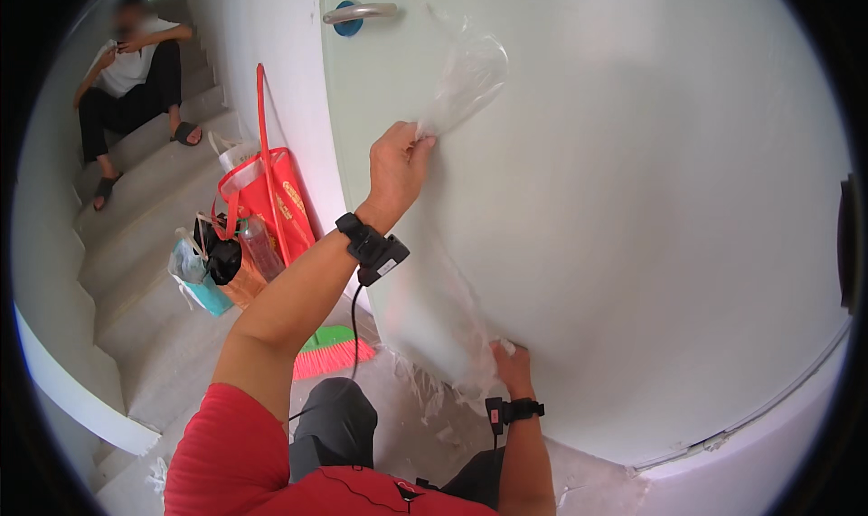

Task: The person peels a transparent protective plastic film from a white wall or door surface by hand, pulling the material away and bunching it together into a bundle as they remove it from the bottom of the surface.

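Observation:
A pale green door (610,211) fills most of the view in front of me. Clear plastic film (473,75) hangs loose from its surface, and my left hand (397,167) pinches the film between thumb and fingers below the lever handle (366,13). More film runs down the door in a wrinkled strip. Low down, near the door's bottom edge, my right hand (513,367) grips a bunched part of that film. Torn shreds of film (427,387) dangle at the bottom edge. Each wrist wears a black strap with a small cabled device.
Left of the door stand a red bag (293,191), a turquoise bag (207,285) and a plastic bottle (261,245). A broom with pink bristles (332,360) lies close to my knee. Someone sits on the concrete stairs (176,170); film scraps (157,474) litter the floor.

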Tool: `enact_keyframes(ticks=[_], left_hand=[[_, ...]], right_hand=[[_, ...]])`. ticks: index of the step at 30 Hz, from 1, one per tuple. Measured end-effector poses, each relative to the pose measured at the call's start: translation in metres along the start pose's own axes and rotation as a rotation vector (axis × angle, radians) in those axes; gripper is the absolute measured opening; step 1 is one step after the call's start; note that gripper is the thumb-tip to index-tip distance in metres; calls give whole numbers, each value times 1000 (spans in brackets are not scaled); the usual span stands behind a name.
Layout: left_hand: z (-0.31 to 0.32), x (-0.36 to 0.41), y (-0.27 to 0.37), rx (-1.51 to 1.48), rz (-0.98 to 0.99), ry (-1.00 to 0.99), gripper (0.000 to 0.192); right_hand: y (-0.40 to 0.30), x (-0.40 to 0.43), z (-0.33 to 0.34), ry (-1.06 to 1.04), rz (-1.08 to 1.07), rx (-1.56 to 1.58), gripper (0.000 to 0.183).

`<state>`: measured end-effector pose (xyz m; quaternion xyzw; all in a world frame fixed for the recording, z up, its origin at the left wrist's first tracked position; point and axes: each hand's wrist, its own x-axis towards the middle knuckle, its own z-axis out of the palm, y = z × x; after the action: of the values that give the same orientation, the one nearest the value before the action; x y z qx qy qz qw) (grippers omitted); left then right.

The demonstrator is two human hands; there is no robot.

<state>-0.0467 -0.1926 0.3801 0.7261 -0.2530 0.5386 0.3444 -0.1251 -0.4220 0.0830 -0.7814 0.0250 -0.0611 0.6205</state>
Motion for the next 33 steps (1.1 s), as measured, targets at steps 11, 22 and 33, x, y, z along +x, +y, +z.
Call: enact_keyframes(ticks=[11, 22, 33], left_hand=[[-28, 7, 31, -640, -758, -404, 14], [9, -54, -24, -35, -184, -106, 12], [-7, -56, 16, -756, -677, -237, 4]], right_hand=[[4, 1, -3, 10, -5, -4, 24], [5, 1, -1, 14, -32, 58, 27], [6, 2, -2, -3, -49, 32, 27]])
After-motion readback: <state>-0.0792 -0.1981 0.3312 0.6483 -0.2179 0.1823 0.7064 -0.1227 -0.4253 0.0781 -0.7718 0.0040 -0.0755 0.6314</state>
